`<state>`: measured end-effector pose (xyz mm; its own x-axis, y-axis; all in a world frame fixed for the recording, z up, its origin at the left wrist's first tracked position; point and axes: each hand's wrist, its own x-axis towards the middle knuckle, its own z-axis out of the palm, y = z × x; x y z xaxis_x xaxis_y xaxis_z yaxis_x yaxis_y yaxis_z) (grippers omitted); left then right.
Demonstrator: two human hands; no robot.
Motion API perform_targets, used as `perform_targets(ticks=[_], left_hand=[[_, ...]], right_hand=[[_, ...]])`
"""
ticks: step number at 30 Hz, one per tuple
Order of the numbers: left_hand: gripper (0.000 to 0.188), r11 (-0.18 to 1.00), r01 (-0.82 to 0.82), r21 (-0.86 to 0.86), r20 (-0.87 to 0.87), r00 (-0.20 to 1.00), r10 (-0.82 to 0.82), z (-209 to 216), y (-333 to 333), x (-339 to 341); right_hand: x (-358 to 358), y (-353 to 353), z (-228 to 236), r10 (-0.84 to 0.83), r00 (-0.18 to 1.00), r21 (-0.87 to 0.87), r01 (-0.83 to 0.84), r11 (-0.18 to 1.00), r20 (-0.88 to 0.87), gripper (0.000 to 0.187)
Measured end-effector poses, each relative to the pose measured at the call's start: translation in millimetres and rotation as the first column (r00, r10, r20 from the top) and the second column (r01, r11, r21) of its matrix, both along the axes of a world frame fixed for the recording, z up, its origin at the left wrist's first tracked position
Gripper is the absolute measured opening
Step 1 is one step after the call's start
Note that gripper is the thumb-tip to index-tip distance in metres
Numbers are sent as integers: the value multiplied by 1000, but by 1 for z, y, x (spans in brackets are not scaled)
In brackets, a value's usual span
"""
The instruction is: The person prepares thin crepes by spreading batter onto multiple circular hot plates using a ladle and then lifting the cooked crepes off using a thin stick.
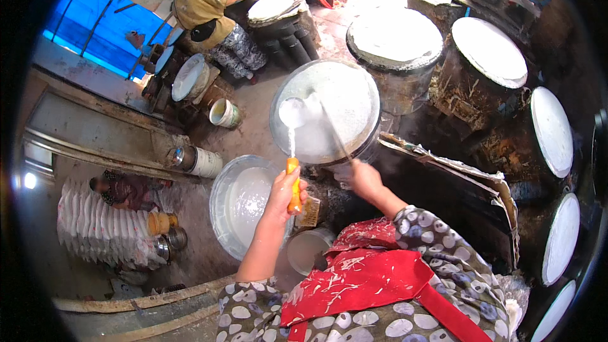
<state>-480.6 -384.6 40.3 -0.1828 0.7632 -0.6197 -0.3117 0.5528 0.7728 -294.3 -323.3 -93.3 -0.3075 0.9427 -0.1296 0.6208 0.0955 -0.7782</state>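
Note:
My left hand (285, 191) is closed around the orange handle of a ladle (292, 113), whose white-coated bowl is over the round, white-covered top of a drum-like stove (354, 95). In my right hand (367, 180) is a thin, long-handled tool (335, 130). Its shaft slants across the same round top toward the ladle. Steam or glare blurs its far end, so I cannot tell its kind. Below and left of the stove, a wide basin (220, 215) holds milky white liquid, close beside my left forearm. A smaller bucket (326, 235) of cloudy liquid stands near my apron.
More drum stoves with white round tops, such as one barrel (396, 38), curve around the right. A board with a ragged edge (443, 174) stands at my right. A co-worker (212, 22) stands far left by another stove. A white bucket (225, 114) sits on the floor.

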Motion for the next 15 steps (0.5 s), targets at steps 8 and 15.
perform_targets(ticks=[8, 15], left_hand=[[29, 961, -226, 162, 513, 851, 113, 12, -45, -28], [35, 938, -325, 117, 687, 709, 160, 1, -40, -60]], right_hand=[[-29, -23, 36, 159, 983, 103, -149, 983, -95, 16], [-6, -2, 41, 45, 996, 336, -15, 942, -82, 11]])
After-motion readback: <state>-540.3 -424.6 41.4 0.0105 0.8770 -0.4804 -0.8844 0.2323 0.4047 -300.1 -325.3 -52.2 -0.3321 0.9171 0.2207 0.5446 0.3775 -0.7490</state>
